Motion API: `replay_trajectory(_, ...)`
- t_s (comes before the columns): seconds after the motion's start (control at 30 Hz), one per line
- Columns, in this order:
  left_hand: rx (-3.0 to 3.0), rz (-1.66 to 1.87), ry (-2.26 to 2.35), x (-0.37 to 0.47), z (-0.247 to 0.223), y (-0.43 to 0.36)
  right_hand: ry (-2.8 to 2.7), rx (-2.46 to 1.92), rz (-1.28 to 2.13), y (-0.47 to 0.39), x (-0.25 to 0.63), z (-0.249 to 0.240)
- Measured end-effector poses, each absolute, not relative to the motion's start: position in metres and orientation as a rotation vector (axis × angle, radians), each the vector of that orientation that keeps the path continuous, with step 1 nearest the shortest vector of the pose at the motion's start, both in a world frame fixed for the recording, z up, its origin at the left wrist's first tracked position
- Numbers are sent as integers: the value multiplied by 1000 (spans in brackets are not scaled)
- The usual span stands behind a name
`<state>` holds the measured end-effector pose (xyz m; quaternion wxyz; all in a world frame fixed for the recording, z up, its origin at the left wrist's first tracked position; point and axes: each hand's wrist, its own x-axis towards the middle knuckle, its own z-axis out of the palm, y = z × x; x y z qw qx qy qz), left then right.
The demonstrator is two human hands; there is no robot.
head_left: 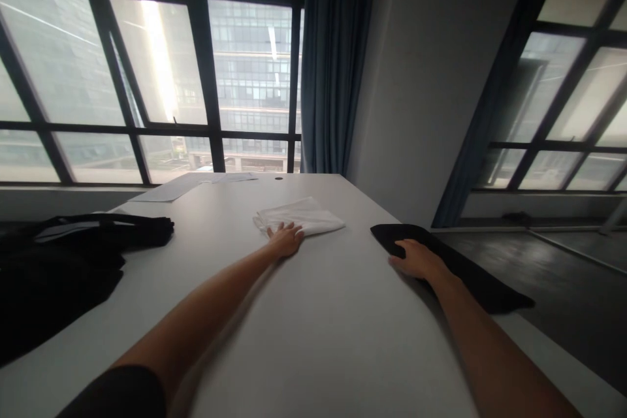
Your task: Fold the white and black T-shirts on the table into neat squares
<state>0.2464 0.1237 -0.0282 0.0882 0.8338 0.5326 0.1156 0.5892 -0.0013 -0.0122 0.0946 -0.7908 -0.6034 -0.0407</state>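
Note:
A folded white cloth (pixel 318 217) lies on the white table (pixel 313 313). My left hand (pixel 285 240) rests flat on its near edge, fingers spread. Further right, a flat black piece that looks like folded fabric (pixel 470 274) lies along the table's right edge. My right hand (pixel 416 259) is over its left side, thumb and forefinger apart and no grip visible; the other fingers are partly hidden. Whether the black piece is a garment or a mat, I cannot tell.
A heap of black fabric (pixel 53 268) with straps or bands covers the table's left side. White sheets (pixel 169 191) lie at the far left, near a small dark round spot (pixel 279 178). Beyond the table are windows, a blue curtain (pixel 333 65) and a grey pillar (pixel 406 91).

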Motion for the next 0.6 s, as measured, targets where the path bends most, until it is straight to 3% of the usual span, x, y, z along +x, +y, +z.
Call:
replay_trajectory(0.33,2613,278,1201,433,-30,178,-1792,-2340,-96,-5,607,-27)
replay_trajectory(0.6,2646,350,1085,464,-36,178,-1808,-2376,-86,-13,585,-14)
